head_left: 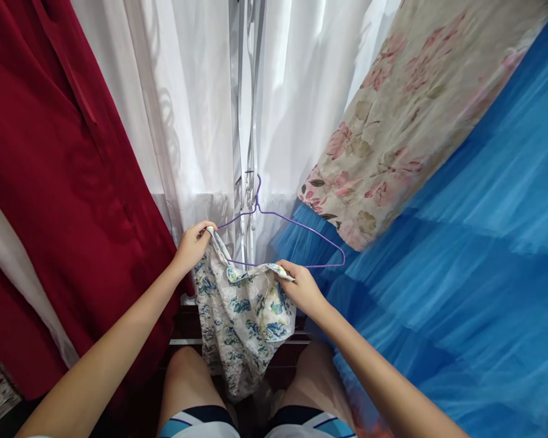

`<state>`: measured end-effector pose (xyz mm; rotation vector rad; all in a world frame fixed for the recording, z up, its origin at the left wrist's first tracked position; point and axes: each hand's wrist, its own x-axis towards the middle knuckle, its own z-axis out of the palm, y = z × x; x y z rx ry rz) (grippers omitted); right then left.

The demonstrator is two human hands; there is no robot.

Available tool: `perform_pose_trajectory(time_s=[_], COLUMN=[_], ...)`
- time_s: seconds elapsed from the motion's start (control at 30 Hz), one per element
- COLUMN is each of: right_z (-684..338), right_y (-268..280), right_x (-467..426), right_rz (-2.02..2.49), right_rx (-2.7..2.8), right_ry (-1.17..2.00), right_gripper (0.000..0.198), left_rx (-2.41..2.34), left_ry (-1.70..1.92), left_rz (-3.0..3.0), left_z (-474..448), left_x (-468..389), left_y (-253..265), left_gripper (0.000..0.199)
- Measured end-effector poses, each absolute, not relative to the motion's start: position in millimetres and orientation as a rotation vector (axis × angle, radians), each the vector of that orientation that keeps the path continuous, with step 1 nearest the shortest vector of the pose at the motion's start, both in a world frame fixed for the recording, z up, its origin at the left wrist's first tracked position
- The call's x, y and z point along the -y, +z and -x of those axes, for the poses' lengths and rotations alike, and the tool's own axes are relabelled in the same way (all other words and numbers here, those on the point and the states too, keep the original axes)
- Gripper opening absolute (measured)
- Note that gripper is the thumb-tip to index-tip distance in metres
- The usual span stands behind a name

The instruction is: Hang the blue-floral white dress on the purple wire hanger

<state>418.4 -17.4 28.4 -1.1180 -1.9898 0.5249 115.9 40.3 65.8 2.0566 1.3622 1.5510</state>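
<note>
A white sleeveless-looking garment with a blue and yellow floral print (242,310) hangs down between my hands, over my knees. My left hand (194,246) pinches its upper left edge, beside the left arm of a purple hanger (296,222). On the other side, my right hand (299,286) grips the garment's upper right edge, below the hanger's lower bar. The hanger's left end is hidden behind the garment and my left hand, while its right end is bare. Its hook (258,188) is up against white straps.
White curtain-like cloth (292,109) hangs behind, with white straps (246,91) down its middle. Dark red cloth (73,213) hangs at left. At right hang a beige floral garment (369,152) and layered blue tulle (461,274).
</note>
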Motion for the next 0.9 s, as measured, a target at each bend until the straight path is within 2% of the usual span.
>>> perform_pose_trajectory(time_s=[0.13, 0.33, 0.47, 0.6, 0.77, 0.83, 0.9], right_z=[-426.0, -464.1, -486.1, -497.3, -502.5, -505.9, -511.2], right_y=[32.2, 41.7, 56.0, 70.1, 85.3, 92.6, 100.2], right_x=[24.2, 26.2, 6.2, -14.1, -15.7, -7.8, 3.4], right_rz=[1.065, 1.099, 1.203, 1.295, 1.371, 1.399, 1.355], right_rx=[2.002, 1.700, 1.640, 1.671, 1.686, 1.700, 1.737], right_ry=[0.469, 0.200, 0.118, 0.092, 0.053, 0.160, 0.409], right_gripper=[0.036, 0.087, 0.100, 0.086, 0.048, 0.031, 0.017], left_rx=[-1.472, -1.554, -1.521, -1.609, -1.644, -1.656, -1.645], left_ry=[1.586, 1.626, 1.593, 1.512, 1.544, 1.657, 1.797], left_rz=[-2.204, -1.984, -1.977, -1.960, -1.987, -1.956, -1.844], left_z=[-128.7, -138.5, -136.5, -136.2, -127.9, -118.2, -106.7], left_x=[-32.1, -20.7, -14.7, -6.8, -7.9, -15.2, -23.2], left_y=[72.7, 56.0, 56.1, 61.1, 62.9, 62.2, 60.4], left_gripper=[0.021, 0.017, 0.016, 0.016, 0.016, 0.015, 0.023])
